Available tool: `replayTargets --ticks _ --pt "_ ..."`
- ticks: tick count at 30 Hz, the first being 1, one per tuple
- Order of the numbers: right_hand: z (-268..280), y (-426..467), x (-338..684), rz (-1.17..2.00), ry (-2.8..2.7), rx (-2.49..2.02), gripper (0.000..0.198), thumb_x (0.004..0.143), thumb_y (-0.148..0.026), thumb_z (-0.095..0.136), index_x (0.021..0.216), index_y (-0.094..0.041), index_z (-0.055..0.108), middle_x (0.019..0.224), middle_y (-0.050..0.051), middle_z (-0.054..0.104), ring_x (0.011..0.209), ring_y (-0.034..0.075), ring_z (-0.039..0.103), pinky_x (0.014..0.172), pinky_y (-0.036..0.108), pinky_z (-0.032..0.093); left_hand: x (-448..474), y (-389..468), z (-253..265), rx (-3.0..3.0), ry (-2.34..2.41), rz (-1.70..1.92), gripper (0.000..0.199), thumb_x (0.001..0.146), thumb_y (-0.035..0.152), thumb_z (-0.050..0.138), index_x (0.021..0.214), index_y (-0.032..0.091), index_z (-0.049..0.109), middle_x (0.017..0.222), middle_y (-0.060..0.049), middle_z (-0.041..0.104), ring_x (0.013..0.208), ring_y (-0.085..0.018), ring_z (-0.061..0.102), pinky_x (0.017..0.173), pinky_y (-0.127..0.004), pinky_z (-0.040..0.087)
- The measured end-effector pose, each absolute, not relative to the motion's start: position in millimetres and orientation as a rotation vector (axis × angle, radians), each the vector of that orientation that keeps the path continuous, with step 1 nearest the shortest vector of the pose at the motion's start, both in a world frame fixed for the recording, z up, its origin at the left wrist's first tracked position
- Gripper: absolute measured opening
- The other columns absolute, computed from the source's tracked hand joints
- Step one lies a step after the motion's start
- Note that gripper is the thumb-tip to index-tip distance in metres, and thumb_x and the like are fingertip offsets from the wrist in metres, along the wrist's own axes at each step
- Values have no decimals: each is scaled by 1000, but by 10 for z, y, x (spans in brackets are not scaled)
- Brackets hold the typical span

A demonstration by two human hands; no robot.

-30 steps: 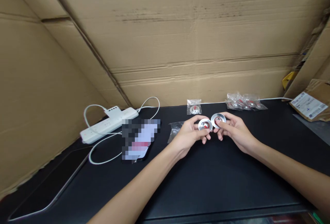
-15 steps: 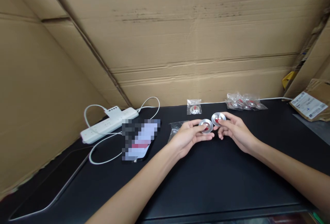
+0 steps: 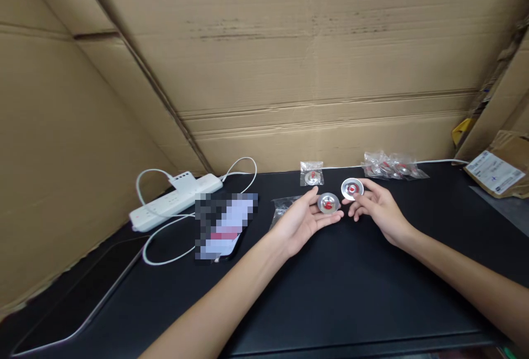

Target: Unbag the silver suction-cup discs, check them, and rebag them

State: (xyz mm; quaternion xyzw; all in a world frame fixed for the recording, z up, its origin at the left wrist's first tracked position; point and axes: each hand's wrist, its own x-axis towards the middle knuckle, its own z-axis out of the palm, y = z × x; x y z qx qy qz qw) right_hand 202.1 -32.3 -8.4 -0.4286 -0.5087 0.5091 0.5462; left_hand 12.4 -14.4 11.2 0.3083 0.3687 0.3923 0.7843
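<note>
One round, shiny silver metal dish with a red centre [image 3: 329, 203] is lying on the fingers of our left hand [image 3: 303, 221], which is turned palm up with the thumb standing clear of the rim, so it's more of a loose cradle than a grip. A second silver metal dish with a red centre [image 3: 352, 189] is in our right hand [image 3: 380, 205]; we've got that one pinched near its lower edge between the thumb and the fingers behind it, its hollow side facing us. The two dishes are just beside each other, held above the smooth black desk [image 3: 343, 293]. Just past our left wrist there's a crinkly clear plastic bag [image 3: 283, 205], partly covered by the hand, so we can't tell what's in it. Further back, near the brown cardboard wall [image 3: 289, 72], we have a small clear plastic packet with a silver and red piece inside [image 3: 311, 174], and off to the right of it a pile of similar clear packets [image 3: 394, 166]. Over on our left sit a long white plastic power strip [image 3: 176, 202] and a pixelated dark-edged phone [image 3: 227, 232], and at the far right there's a brown cardboard package with a white label [image 3: 512, 150].
</note>
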Motion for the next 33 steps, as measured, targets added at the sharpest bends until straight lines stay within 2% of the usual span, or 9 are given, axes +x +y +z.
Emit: replayTargets --ticks 3,6,9,12,14,18,21,27,33 --pt "-139 -311 2037 966 -1379 -1039 36 88 -37 62 119 -18 57 86 7 71 62 17 65 54 30 52 131 -170 145 602 744 769 46 100 37 42 118 -4 52 108 -28 68 96 -34 72 97 -44 53" --pt "-135 -364 2040 670 -1638 -1138 33 94 -29 51 125 -21 61 93 7 72 70 18 67 65 33 54 140 -202 172 592 667 699 51 101 38 39 119 -7 52 111 -30 66 101 -36 70 100 -44 51" --pt "-81 -439 2025 483 -1915 -1180 34 96 -21 44 121 -23 67 101 6 74 81 20 70 76 35 54 142 -215 177 587 684 693 54 99 42 43 120 -8 52 110 -31 66 102 -37 70 100 -45 51" --pt "-46 -470 2017 476 -2065 -1165 34 97 -22 45 123 -24 67 111 7 73 94 23 69 83 38 54 140 -210 152 575 729 730 53 98 43 47 115 -7 55 107 -31 67 102 -36 70 99 -47 52" --pt "-49 -466 2021 480 -2111 -1170 36 98 -26 45 130 -25 63 116 8 71 101 25 67 87 41 53 142 -207 127 580 721 751 44 99 36 47 108 -5 59 104 -30 69 102 -34 70 100 -47 51" --pt "-82 -460 2019 472 -2140 -1134 41 101 -28 41 139 -28 56 116 9 70 104 27 64 92 45 50 160 -215 90 691 673 788 23 97 17 51 98 0 67 98 -24 73 98 -29 72 102 -47 51" --pt "-90 -470 2004 484 -2142 -1088 41 101 -28 40 140 -29 54 119 8 69 105 26 63 93 45 49 172 -222 82 754 688 818 19 95 12 53 97 1 69 96 -22 74 96 -28 73 101 -46 51" --pt "-117 -433 2005 650 -1973 -1069 37 97 -32 53 133 -28 61 112 8 71 93 23 66 87 41 53 167 -210 77 814 718 780 17 95 17 57 98 5 68 96 -18 74 86 -24 74 97 -47 54" --pt "-130 -403 2005 734 -1780 -1060 36 89 -31 65 124 -26 65 108 6 73 83 20 66 79 37 55 164 -210 69 697 661 805 13 91 16 63 98 6 67 102 -20 73 97 -27 72 98 -48 54"
